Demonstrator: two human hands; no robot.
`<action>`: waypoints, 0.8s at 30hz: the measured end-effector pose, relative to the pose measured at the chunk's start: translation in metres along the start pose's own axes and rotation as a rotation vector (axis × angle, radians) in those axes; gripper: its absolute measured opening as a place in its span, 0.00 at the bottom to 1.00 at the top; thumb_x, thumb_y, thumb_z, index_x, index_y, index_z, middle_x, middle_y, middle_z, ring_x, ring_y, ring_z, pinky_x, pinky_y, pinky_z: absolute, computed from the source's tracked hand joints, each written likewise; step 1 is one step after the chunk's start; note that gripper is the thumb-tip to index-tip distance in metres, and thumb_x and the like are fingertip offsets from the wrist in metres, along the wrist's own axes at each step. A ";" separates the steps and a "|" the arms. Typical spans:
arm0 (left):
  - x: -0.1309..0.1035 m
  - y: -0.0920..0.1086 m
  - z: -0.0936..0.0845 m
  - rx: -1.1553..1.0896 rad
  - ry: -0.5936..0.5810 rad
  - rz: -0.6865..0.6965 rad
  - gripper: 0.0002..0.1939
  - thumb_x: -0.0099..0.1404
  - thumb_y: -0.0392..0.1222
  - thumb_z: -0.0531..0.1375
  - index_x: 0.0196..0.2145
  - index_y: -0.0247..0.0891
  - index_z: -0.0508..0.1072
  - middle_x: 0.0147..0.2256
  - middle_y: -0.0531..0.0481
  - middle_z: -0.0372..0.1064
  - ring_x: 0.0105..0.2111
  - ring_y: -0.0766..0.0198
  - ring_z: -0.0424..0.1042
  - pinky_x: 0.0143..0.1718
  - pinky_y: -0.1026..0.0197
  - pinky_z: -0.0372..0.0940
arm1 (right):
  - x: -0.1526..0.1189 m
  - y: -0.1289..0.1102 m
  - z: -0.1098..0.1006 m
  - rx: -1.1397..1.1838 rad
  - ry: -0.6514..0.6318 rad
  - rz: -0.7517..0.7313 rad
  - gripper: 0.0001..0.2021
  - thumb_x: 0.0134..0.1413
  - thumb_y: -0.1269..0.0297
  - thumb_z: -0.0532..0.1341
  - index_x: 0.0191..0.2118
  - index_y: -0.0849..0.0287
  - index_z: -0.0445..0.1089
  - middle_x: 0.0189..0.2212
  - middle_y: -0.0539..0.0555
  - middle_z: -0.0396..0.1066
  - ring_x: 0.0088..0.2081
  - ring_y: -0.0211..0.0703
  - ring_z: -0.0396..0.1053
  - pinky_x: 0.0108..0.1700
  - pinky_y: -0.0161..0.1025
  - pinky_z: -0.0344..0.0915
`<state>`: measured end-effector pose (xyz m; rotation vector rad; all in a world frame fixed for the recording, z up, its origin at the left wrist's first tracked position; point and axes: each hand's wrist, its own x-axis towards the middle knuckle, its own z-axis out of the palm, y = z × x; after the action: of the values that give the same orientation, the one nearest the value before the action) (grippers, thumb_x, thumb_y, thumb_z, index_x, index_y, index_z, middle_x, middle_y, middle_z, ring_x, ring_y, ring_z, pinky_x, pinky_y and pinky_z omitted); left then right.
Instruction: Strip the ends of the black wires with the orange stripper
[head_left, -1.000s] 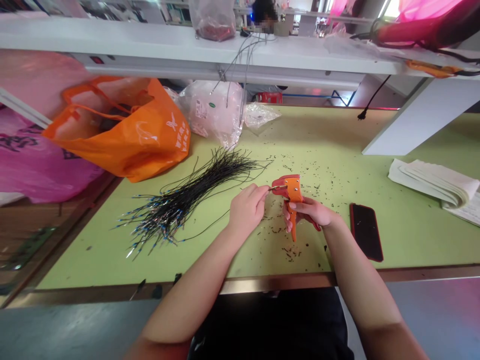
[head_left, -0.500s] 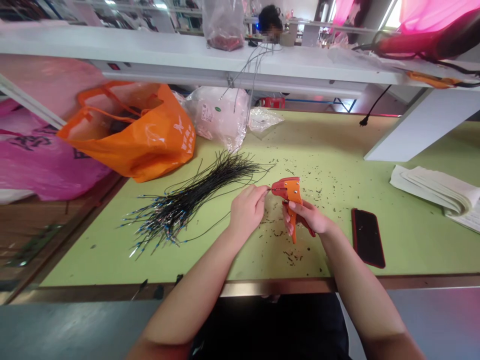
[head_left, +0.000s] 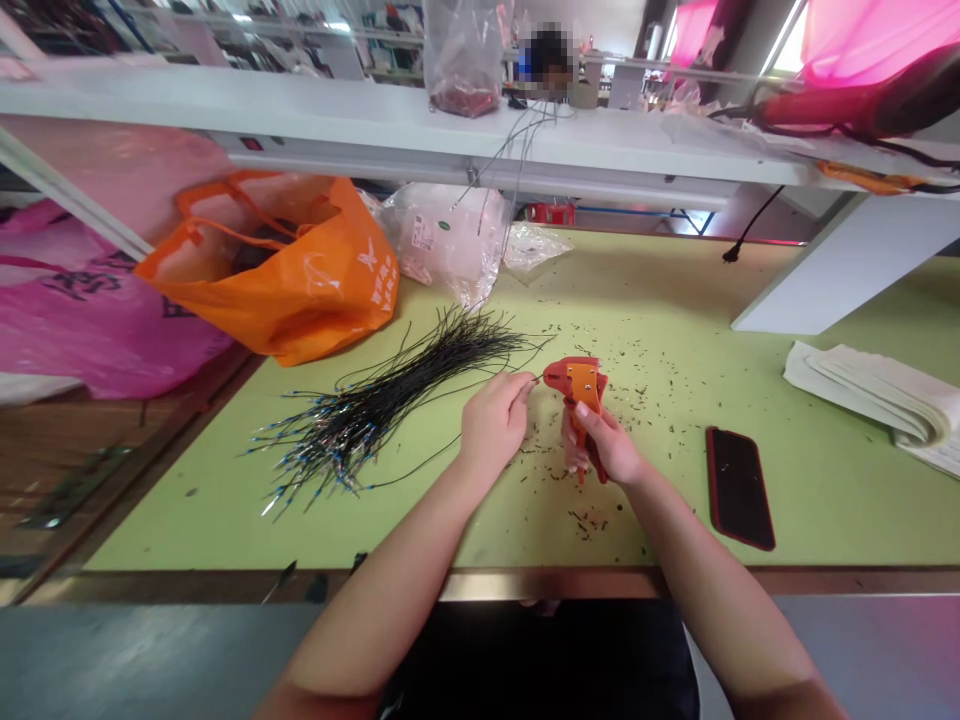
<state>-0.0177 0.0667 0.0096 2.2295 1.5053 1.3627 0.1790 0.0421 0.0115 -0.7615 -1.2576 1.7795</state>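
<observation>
My left hand (head_left: 495,415) is closed, pinching a thin black wire (head_left: 420,465) near its end. That wire trails back left toward a bundle of black wires (head_left: 409,385) with blue and silver tips at their left ends. Wrapped around the handles of an orange and red wire stripper (head_left: 583,385) is my right hand (head_left: 606,440). The stripper's nose points left, right at the wire end that sticks out from my left fingertips. Whether the wire end sits between the jaws is too small to tell. Small dark scraps (head_left: 589,525) lie scattered beneath and around the tool.
An orange bag (head_left: 300,290) and a pink bag (head_left: 97,320) stand at the left. Clear plastic packaging (head_left: 454,235) lies behind the wires. At the right are a phone (head_left: 740,487) and folded papers (head_left: 862,390). A white shelf (head_left: 337,120) crosses the back, with a person's head beyond.
My right hand has squeezed the wire stripper's handles closer together, and its jaws have shifted. My left hand stays in nearly the same place. The whole view has shifted slightly.
</observation>
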 end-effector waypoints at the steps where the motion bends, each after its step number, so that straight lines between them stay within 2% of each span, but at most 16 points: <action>1: 0.000 0.001 -0.001 -0.015 0.006 0.001 0.18 0.81 0.46 0.51 0.43 0.42 0.81 0.35 0.47 0.78 0.34 0.59 0.75 0.37 0.59 0.67 | 0.000 0.000 -0.001 0.032 -0.043 -0.003 0.28 0.64 0.32 0.62 0.28 0.53 0.65 0.15 0.41 0.57 0.16 0.35 0.54 0.22 0.36 0.67; 4: 0.002 0.001 -0.004 -0.066 0.048 -0.023 0.19 0.81 0.46 0.51 0.42 0.41 0.80 0.37 0.47 0.80 0.36 0.59 0.77 0.39 0.59 0.69 | -0.002 -0.004 -0.007 0.149 -0.235 -0.049 0.28 0.66 0.33 0.61 0.29 0.54 0.64 0.16 0.41 0.56 0.16 0.35 0.54 0.22 0.36 0.67; 6: 0.005 -0.001 -0.006 -0.092 0.090 -0.060 0.18 0.81 0.47 0.52 0.42 0.40 0.80 0.39 0.47 0.81 0.38 0.59 0.78 0.41 0.59 0.70 | -0.004 -0.010 -0.012 0.223 -0.324 -0.134 0.28 0.67 0.33 0.60 0.30 0.54 0.64 0.17 0.41 0.57 0.17 0.35 0.56 0.25 0.37 0.70; 9: 0.008 -0.005 -0.008 -0.103 0.142 -0.051 0.17 0.81 0.45 0.53 0.43 0.39 0.81 0.39 0.47 0.81 0.37 0.61 0.78 0.41 0.60 0.70 | -0.008 -0.020 -0.019 0.273 -0.319 -0.228 0.26 0.69 0.35 0.59 0.35 0.56 0.68 0.22 0.44 0.62 0.22 0.37 0.62 0.34 0.41 0.76; 13: 0.006 -0.003 -0.009 -0.039 0.152 0.059 0.15 0.81 0.42 0.54 0.46 0.39 0.81 0.35 0.49 0.79 0.32 0.63 0.75 0.36 0.62 0.66 | -0.009 -0.020 -0.024 0.181 -0.299 -0.207 0.25 0.69 0.37 0.61 0.41 0.58 0.73 0.28 0.50 0.71 0.31 0.42 0.73 0.42 0.44 0.77; 17: 0.002 0.001 -0.008 0.048 0.119 0.136 0.15 0.81 0.41 0.53 0.49 0.41 0.82 0.30 0.51 0.74 0.29 0.63 0.71 0.33 0.62 0.62 | -0.008 -0.012 -0.025 0.085 -0.308 -0.112 0.26 0.69 0.37 0.61 0.44 0.60 0.74 0.32 0.54 0.75 0.36 0.45 0.78 0.42 0.44 0.77; 24: -0.001 0.003 -0.008 0.145 0.094 0.203 0.15 0.76 0.33 0.53 0.45 0.41 0.81 0.30 0.50 0.72 0.30 0.61 0.70 0.31 0.61 0.58 | -0.009 -0.010 -0.027 0.039 -0.335 0.009 0.29 0.67 0.33 0.61 0.44 0.60 0.74 0.34 0.55 0.77 0.37 0.46 0.79 0.41 0.44 0.77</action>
<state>-0.0216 0.0619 0.0155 2.5001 1.4857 1.4768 0.2085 0.0485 0.0122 -0.4576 -1.4294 1.9901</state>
